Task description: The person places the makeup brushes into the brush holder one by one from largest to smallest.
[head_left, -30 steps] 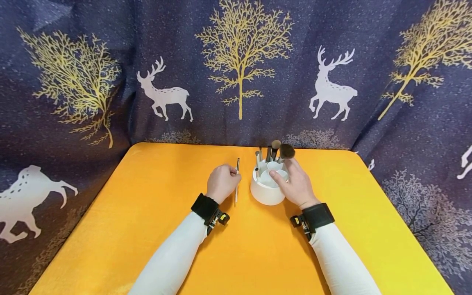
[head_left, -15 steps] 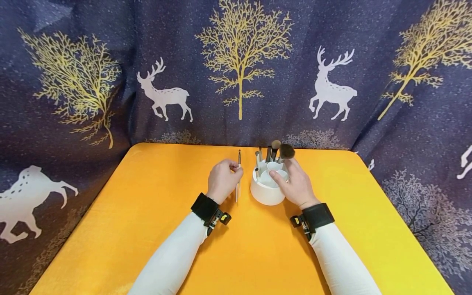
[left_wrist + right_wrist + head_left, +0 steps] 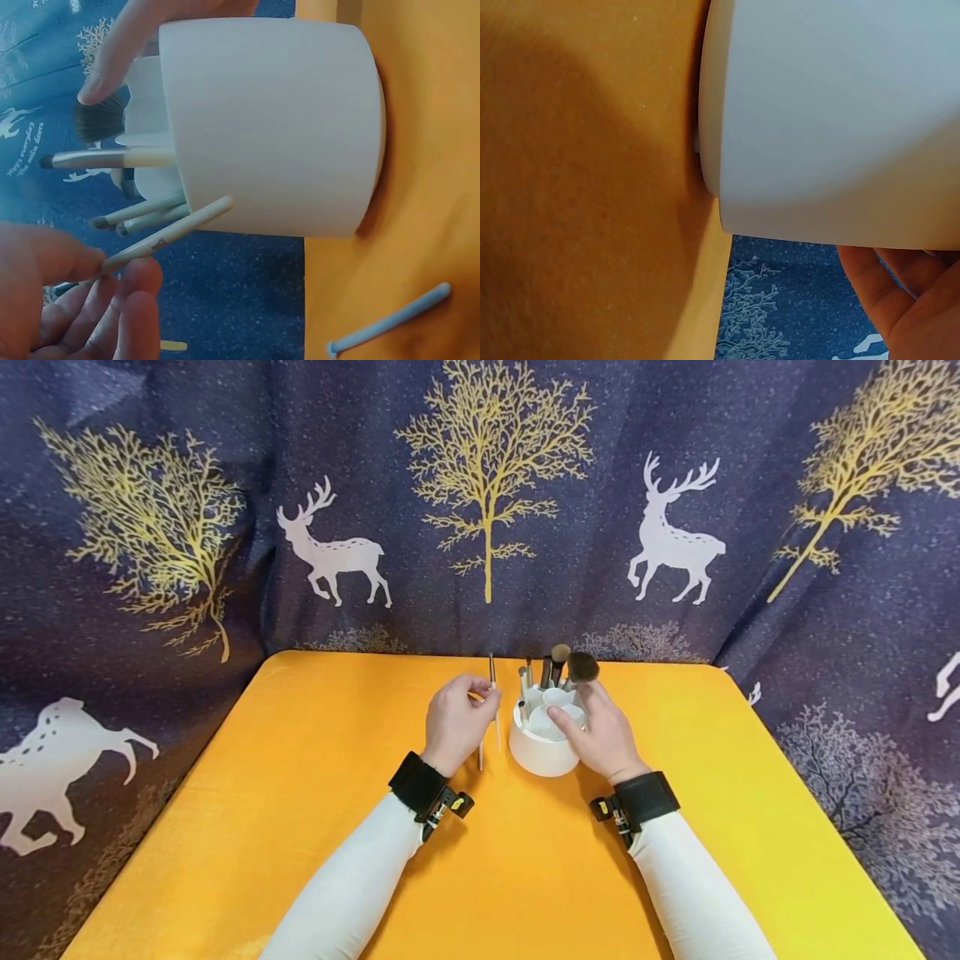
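My left hand [image 3: 459, 718] pinches a thin makeup brush [image 3: 176, 232] between thumb and fingers. The brush is raised and tilted, its pale handle end overlapping the holder's wall in the left wrist view. Below it, another slim brush [image 3: 390, 321] lies on the table, partly hidden by my hand in the head view. A round white brush holder [image 3: 542, 753] stands upright just to the right. My right hand [image 3: 606, 735] grips the holder's right side, thumb over the rim and fingers against the outer wall [image 3: 817, 150].
Several makeup brushes stand in the holder's compartments, among them a big dark fluffy brush [image 3: 583, 667] beside my right fingers. The orange table [image 3: 360, 710] runs back to a dark curtain [image 3: 315, 627] printed with deer and trees.
My left hand has lifted its brush off the table, up and rightward towards the holder. The other brush has come into sight, left lying below. My right hand has stayed still.
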Demonstrator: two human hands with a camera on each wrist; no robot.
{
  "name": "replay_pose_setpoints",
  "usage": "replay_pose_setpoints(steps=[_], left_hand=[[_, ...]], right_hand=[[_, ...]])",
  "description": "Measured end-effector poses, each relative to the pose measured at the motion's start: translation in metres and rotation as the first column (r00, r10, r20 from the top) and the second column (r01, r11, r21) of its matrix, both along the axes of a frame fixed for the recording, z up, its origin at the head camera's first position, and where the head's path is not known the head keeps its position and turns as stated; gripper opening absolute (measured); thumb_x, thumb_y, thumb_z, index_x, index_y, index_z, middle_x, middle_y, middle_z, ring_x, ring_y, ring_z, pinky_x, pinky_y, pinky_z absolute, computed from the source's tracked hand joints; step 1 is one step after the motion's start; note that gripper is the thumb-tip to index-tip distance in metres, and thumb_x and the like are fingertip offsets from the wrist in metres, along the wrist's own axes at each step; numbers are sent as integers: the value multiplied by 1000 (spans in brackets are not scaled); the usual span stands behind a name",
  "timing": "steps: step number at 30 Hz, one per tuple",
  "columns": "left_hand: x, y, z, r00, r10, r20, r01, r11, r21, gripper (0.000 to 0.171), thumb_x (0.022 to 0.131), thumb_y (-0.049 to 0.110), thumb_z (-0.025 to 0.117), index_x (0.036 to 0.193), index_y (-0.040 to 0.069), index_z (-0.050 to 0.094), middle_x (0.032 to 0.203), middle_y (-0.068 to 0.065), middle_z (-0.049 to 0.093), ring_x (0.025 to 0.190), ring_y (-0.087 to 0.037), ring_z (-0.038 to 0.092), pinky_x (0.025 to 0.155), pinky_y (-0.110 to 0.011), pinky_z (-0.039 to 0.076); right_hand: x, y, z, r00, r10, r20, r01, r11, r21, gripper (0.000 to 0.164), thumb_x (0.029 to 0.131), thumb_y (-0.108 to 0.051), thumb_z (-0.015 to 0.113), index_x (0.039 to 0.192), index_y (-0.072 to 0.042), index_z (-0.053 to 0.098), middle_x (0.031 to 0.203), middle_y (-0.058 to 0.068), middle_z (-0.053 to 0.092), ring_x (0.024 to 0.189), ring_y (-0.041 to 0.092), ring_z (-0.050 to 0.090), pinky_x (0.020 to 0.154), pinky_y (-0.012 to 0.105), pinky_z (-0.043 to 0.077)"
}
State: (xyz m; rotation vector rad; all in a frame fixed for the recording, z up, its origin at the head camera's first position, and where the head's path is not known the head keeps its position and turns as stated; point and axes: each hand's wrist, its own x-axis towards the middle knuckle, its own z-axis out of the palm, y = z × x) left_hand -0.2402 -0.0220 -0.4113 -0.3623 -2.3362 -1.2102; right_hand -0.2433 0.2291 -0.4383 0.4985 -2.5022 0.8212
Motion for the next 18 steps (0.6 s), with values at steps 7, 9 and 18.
replay_pose_setpoints(steps=[7, 9, 18], left_hand=[[3, 1, 3, 999, 5, -47, -4, 1000, 10, 20, 94, 33, 66, 103, 15, 68, 88, 8, 63, 69, -2, 57, 63, -26, 48], [3, 2, 4, 998, 12, -64, -11, 1000, 16, 20, 95, 34, 65, 103, 15, 67, 89, 8, 64, 71, -2, 58, 64, -26, 48], [5, 2, 7, 984, 12, -176, -3, 999, 47, 19, 94, 31, 67, 103, 14, 67, 92, 6, 65, 74, -6, 59, 65, -24, 49]], right_hand=[[0, -1, 1, 1000, -5, 7, 5, 1000, -2, 70, 94, -60, 53, 150, -18, 39, 139, 5, 50, 119, 27, 53, 89, 54, 47], [-1, -1, 0, 1000, -7, 12, 7, 1000, -1, 71, 94, -60, 53, 150, -19, 39, 140, 5, 49, 120, 27, 53, 90, 54, 47], [-1, 0, 0, 1000, -1, 4, 1, 1000, -6, 71, 94, -60, 53, 150, -19, 38, 141, 5, 49, 120, 28, 53, 89, 55, 47]])
